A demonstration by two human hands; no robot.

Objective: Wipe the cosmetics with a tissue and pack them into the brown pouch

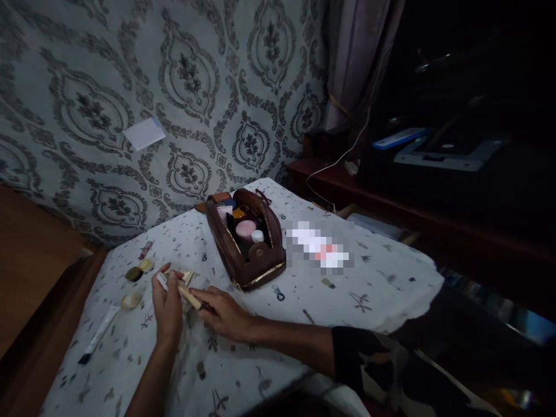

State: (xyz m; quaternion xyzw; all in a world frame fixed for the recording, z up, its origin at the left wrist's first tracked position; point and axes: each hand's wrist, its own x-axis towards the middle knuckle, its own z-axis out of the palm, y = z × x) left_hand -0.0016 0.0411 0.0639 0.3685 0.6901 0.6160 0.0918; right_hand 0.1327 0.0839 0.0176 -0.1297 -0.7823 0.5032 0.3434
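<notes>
Over the front left of the table, my left hand (168,304) is closed, its thumb and fingers around a small white item (162,281) that is mostly hidden. Close beside it, my right hand (226,315) grips a slim beige cosmetic tube (190,296) whose far end reaches the left hand. Whether the white item and the tube are one piece, I cannot tell. Just behind the hands lies a pale gold item (188,276), partly covered. A brown toiletry bag (230,255) stands unzipped beyond them, with a pink round jar (246,230) and a white-capped container (258,236) inside.
Left of my hands lie a white tube with a black cap (99,333), a pale round container (131,300), a dark round lid (134,274) and a yellowish one (146,265). Dark red glasses (263,197) rest behind the bag. A blurred-out item (321,246) lies right of it.
</notes>
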